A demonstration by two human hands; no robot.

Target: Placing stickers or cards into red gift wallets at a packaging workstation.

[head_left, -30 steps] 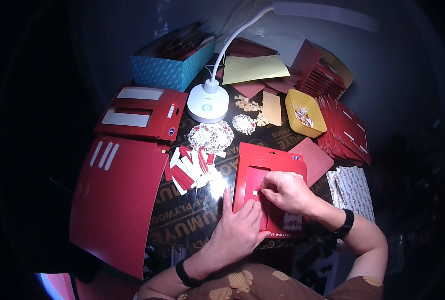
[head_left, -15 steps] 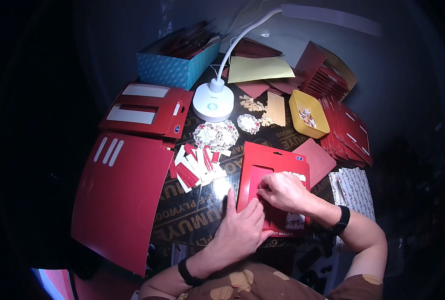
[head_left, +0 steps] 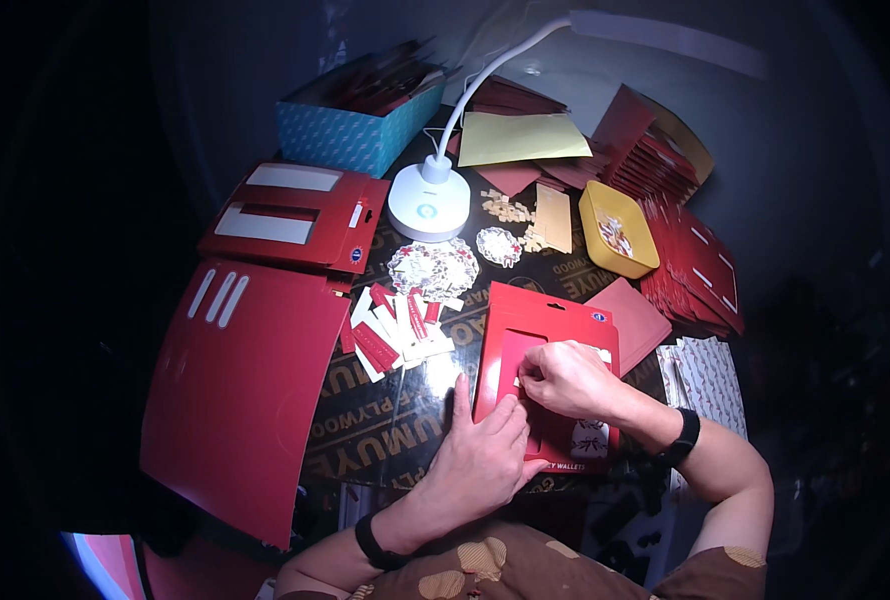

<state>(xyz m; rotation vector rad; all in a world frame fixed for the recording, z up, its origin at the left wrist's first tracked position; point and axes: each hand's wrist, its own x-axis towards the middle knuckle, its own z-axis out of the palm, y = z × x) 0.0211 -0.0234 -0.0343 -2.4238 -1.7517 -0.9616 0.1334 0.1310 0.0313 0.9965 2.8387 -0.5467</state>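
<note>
In front of me a red cardboard wallet pack (head_left: 498,325) lies on the table, with a window cut-out and a hang hole at its far end. My left hand (head_left: 480,445) rests on its near left side, fingers spread and one finger stretched along the left edge. My right hand (head_left: 567,380) is above the window with thumb and fingers pinched. A tiny pale bit shows at its fingertips, too small to name. The right hand covers part of the window and of a patterned panel (head_left: 590,438) on the pack's right.
Red and white strips (head_left: 397,330) and round patterned cut-outs (head_left: 433,270) lie left of the pack. A lamp (head_left: 429,205), a yellow tray (head_left: 620,235) and a blue box (head_left: 340,138) stand farther back. Red cards (head_left: 245,390) lie left; patterned paper (head_left: 710,380) lies right.
The right hand has shifted very slightly over the window, and a pale bit now shows at its fingertips. The left hand and the pack stay in place.
</note>
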